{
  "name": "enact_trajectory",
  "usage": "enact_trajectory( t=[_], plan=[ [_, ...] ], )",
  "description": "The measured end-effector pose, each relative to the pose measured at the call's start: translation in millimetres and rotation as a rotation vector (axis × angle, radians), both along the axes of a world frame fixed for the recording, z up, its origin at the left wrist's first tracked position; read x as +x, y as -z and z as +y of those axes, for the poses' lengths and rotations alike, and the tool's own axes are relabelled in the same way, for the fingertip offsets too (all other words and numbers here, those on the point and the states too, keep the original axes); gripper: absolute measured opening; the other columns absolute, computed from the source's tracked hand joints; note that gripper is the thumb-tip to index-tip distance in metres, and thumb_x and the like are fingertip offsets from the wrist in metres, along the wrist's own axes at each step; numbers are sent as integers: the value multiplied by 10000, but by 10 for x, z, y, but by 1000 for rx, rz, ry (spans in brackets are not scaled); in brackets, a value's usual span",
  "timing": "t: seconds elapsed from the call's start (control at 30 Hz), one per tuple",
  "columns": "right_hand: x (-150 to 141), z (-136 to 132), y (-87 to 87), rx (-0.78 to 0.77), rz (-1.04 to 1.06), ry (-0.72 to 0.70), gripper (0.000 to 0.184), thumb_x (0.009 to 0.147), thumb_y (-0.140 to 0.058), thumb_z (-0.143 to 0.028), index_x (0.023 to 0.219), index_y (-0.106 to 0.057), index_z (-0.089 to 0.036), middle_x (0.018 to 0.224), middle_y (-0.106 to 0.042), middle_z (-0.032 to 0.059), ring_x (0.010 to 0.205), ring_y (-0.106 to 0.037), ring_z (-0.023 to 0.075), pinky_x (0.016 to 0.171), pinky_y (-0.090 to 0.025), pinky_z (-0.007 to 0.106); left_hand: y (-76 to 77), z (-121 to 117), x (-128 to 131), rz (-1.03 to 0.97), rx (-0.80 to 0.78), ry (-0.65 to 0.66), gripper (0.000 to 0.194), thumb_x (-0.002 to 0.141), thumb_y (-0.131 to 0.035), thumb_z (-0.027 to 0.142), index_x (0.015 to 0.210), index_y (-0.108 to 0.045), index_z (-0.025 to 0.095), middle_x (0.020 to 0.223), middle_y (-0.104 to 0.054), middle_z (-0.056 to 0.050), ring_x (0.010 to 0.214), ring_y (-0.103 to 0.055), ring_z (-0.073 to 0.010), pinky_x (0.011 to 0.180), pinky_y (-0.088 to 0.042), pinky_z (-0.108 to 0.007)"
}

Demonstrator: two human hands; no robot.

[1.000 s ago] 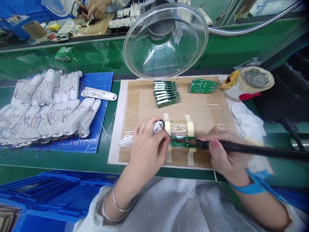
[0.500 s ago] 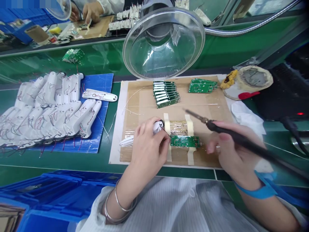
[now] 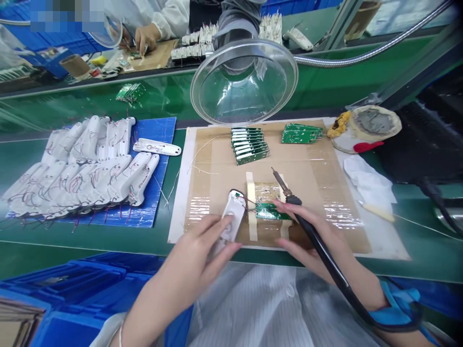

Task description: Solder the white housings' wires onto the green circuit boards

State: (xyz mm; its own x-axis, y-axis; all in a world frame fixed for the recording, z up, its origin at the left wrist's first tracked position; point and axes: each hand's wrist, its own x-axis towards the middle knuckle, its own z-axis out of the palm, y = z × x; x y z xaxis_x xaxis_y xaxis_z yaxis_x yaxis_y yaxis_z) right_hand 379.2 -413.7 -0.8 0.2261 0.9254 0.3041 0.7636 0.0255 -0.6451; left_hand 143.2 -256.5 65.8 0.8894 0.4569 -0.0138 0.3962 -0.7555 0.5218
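My left hand [image 3: 193, 253] grips the lower end of a white plastic housing [image 3: 237, 209], thumb on one side and fingers over its top. Thin dark wires run from the housing to a green circuit board [image 3: 265, 211] lying on the taped holder [image 3: 251, 226]. In my right hand [image 3: 334, 241] is a soldering iron [image 3: 314, 236] with a black handle, its metal tip pointing up and away above the holder. The right index finger reaches over the board's right part and hides some of it; the thumb is spread below.
A magnifier lamp [image 3: 202, 108] hangs over the cardboard mat [image 3: 210, 188]. Stacked circuit boards [image 3: 249, 147] and more boards [image 3: 302, 134] lie behind. White housings [image 3: 94, 178] fill the left. A soldering-iron tip cleaner [image 3: 376, 123] stands right. A co-worker's hand [image 3: 146, 38] works opposite.
The housing has swung from lying sideways to pointing away from me, and my left hand has shifted down its body. My right hand has moved left to the board with the soldering iron turned more upright.
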Motion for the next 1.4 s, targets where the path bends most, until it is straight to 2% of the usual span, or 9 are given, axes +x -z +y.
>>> enact_trajectory(
  t=[0.1,0.17,0.27,0.37,0.57,0.83,1.0,1.27,1.4],
  plan=[
    [-44,-4,-53,4,-35,-81,928,750,-804,-518,1512,-350,-249,1430,-585,108,1280,-596,300,1034,-565,517,16,-146,83,20,-64,77,546,1033,-486,371,1541,-353,220,1396,-586,-121,1234,-628,-231,972,-599,-373],
    [-78,0,-30,2,-121,-83,961,734,-805,-554,1513,-342,-237,1420,-589,113,1281,-578,304,1025,-560,517,58,-157,136,4,48,121,465,1046,-446,290,1492,-402,164,1245,-664,-128,1072,-693,-228,853,-627,-371],
    [-110,2,34,-6,-209,-71,898,782,-768,-537,1516,-343,-241,1407,-584,118,1294,-555,291,1013,-559,484,75,-80,206,-15,302,209,261,1021,-446,166,1238,-588,131,952,-676,-79,766,-677,-196,625,-587,-323],
    [-115,-5,69,-14,-225,-52,881,786,-753,-563,1510,-360,-252,1399,-571,122,1284,-554,287,1011,-556,477,16,-8,292,54,480,337,183,963,-468,63,976,-640,127,876,-615,-69,668,-605,-173,534,-498,-283],
    [-108,4,60,-1,-166,-59,839,818,-749,-475,1522,-342,-266,1391,-581,113,1268,-561,277,1020,-550,481,-20,71,433,-7,507,499,179,962,-537,109,812,-630,137,890,-623,-76,806,-596,-197,666,-470,-319],
    [-115,72,-3,59,45,-28,663,887,-638,-197,1493,-377,-266,1388,-593,89,1230,-613,221,1039,-553,434,268,-24,541,-379,116,229,113,992,-563,181,1045,-661,203,1008,-735,7,1031,-599,-159,959,-463,-354],
    [-126,72,-41,67,41,-10,630,901,-564,-113,1479,-385,-286,1365,-613,74,1197,-640,200,1021,-572,409,402,-96,604,-433,84,168,108,983,-586,194,1050,-666,224,1016,-746,18,982,-636,-141,965,-485,-356],
    [-139,25,-100,88,139,135,571,911,-627,-168,1435,-450,-308,1362,-642,41,1221,-655,181,1044,-573,341,416,-178,670,-463,123,118,126,959,-617,167,1062,-656,228,994,-744,28,933,-631,-137,933,-490,-355],
    [-84,-68,-162,190,185,276,465,912,-637,-180,1352,-552,-305,1094,-759,10,1031,-732,177,971,-601,353,398,-246,722,-495,137,-9,67,938,-615,177,970,-667,204,989,-667,-47,958,-581,-181,886,-490,-378]
  ],
)
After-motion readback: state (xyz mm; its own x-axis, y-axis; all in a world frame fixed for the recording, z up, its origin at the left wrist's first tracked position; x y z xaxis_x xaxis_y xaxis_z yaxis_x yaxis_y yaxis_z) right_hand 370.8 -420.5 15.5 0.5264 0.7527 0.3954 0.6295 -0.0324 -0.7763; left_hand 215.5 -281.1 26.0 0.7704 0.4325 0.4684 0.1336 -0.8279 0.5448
